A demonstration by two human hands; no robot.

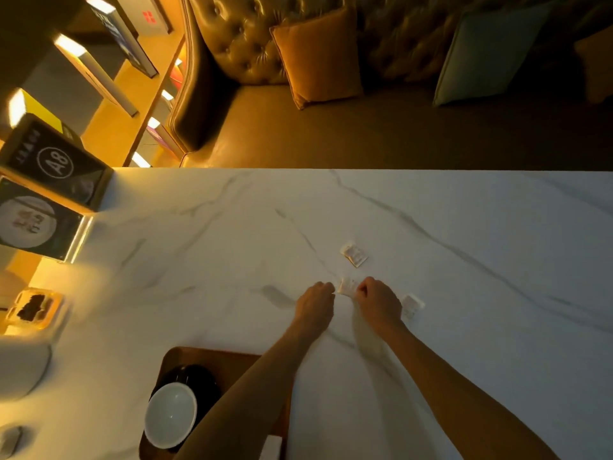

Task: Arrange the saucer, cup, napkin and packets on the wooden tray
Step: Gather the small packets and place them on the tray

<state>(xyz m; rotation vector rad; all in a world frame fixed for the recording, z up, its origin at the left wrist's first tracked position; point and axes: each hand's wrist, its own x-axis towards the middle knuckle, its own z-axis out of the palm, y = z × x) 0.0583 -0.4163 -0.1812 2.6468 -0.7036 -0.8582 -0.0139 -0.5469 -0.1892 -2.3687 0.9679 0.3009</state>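
Both hands are out over the white marble table (pixel 464 227). My left hand (pixel 315 302) and my right hand (pixel 379 300) each pinch one end of a small white packet (pixel 347 287) between them. A second packet (pixel 354 255) lies flat just beyond them. A third packet (pixel 412 304) lies right of my right hand. The wooden tray (pixel 225 361) sits near the front edge, partly under my left forearm. On it a white cup (pixel 170 415) rests on a black saucer (pixel 202 381). A white napkin corner (pixel 270 446) shows at the tray's right end.
A table sign marked A8 (pixel 54 161) and a lit menu stand (pixel 33 224) occupy the table's left end, with a small condiment holder (pixel 33 308) nearer me. A leather sofa (pixel 331 127) with cushions runs along the far side.
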